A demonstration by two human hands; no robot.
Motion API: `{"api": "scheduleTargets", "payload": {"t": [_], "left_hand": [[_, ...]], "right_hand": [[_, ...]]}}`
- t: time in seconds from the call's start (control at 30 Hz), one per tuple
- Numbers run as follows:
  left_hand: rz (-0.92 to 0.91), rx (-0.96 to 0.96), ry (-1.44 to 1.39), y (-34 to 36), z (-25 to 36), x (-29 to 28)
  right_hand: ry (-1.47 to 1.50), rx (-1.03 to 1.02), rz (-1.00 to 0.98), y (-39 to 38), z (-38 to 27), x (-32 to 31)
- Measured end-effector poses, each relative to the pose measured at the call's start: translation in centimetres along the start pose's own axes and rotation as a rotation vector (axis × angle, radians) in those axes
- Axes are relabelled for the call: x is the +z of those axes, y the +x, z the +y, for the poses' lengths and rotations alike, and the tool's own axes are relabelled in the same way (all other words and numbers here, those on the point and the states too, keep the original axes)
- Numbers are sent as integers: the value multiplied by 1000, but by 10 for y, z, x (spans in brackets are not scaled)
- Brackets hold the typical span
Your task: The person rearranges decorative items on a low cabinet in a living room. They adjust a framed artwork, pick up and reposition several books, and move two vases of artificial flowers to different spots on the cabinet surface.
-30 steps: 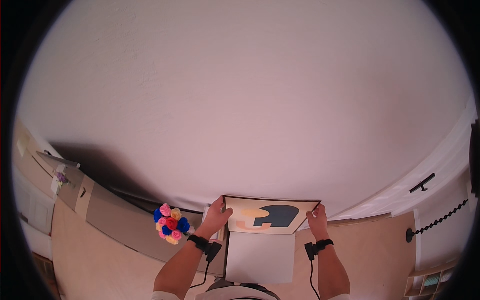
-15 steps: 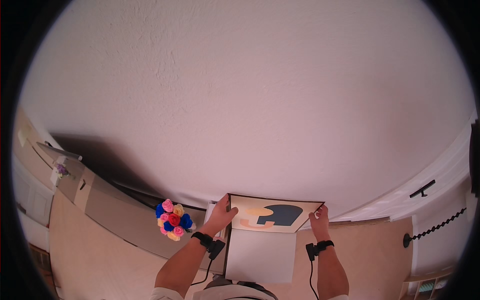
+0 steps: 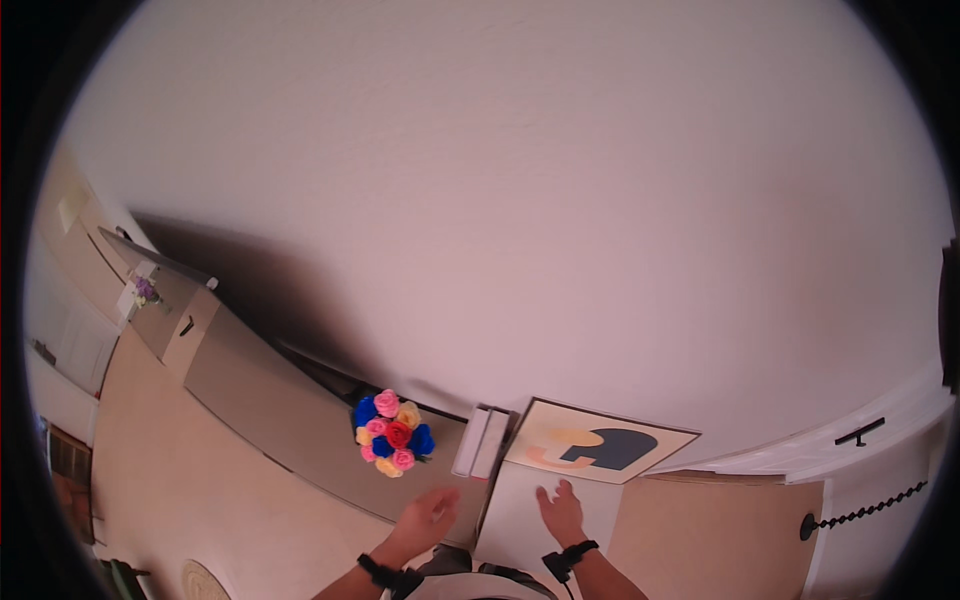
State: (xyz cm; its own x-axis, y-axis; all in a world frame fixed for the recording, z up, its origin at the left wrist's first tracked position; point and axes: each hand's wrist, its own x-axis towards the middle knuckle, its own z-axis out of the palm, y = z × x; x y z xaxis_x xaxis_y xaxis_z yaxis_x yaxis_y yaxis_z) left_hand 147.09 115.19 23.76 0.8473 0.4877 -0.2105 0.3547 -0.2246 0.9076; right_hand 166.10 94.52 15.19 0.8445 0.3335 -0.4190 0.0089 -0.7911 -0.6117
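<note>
A framed abstract print (image 3: 609,452) with dark blue, yellow and peach shapes leans against the wall at the back of a white surface (image 3: 548,500). My right hand (image 3: 562,512) hovers over that surface, just below the print's lower left part, its fingers apart and holding nothing. Lower left of it, my left hand (image 3: 426,522) is slightly blurred, loosely curled with fingers parted and nothing in it. Pale upright books or boxes (image 3: 480,442) stand between the print and a bouquet of pink, blue, red and cream artificial roses (image 3: 398,434).
A long grey-brown cabinet (image 3: 290,425) runs along the wall to the left, with a small purple flower bunch (image 3: 147,290) at its far end. On the right stands a black chain barrier (image 3: 870,503). A round woven mat (image 3: 203,580) lies at lower left.
Both hands have let go of the framed print's sides and drawn back toward me, leaving it leaning on the wall. The view has turned, shifting the scene rightward.
</note>
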Motion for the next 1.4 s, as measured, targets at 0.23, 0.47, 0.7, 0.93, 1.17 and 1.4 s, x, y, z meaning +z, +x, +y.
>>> {"api": "scheduleTargets", "payload": {"t": [0.23,0.47,0.7,0.93,1.17,1.4], "left_hand": [[158,-72,302,-116,-123,-46],[107,-423,215,-181,-195,-77],[103,-629,149,-216,-226,-99],[-5,-1007,-139,-287,-409,-104],[146,-881,-277,-208,-378,-82],[39,-627,3,-164,-256,-24]], "right_hand": [[-148,-139,96,11,-148,70],[-402,53,239,26,-168,121],[-350,-10,282,27,-146,131],[-388,-345,206,-43,-120,73],[-357,-284,169,-106,-15,-26],[-468,-85,351,-113,70,-42]]}}
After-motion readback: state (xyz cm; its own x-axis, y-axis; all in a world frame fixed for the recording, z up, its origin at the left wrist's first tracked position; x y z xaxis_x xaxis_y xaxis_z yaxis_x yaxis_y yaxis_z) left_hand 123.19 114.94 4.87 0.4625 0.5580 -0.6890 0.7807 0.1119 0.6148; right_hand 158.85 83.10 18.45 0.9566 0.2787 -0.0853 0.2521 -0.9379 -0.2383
